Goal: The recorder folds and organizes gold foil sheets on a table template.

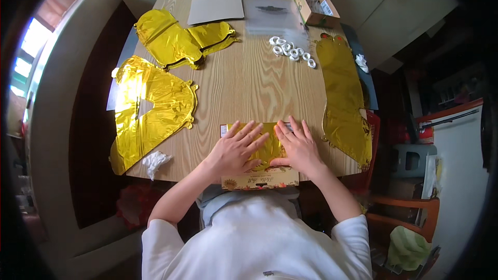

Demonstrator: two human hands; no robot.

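Both palms press down on a folded piece of gold foil point(270, 150) at the table's near edge. Its folded part lies over a printed cardboard package point(260, 180), whose near flap shows toward my body. My left hand point(233, 148) lies flat on the foil's left side, fingers spread. On the right side, my right hand point(300, 149) rests with its fingers stretched out and the thumb pointing inward. Much of the foil and package is hidden beneath the hands.
Flat gold foil balloons lie at the far left point(168, 36), near left point(161, 93) and right point(342, 83). Several white ribbon rolls point(290, 49) sit beyond my hands. Behind them are clear plastic sleeves point(272, 13), a grey board point(216, 9) and an open carton point(316, 15). Crumpled tissue point(155, 163) lies near left.
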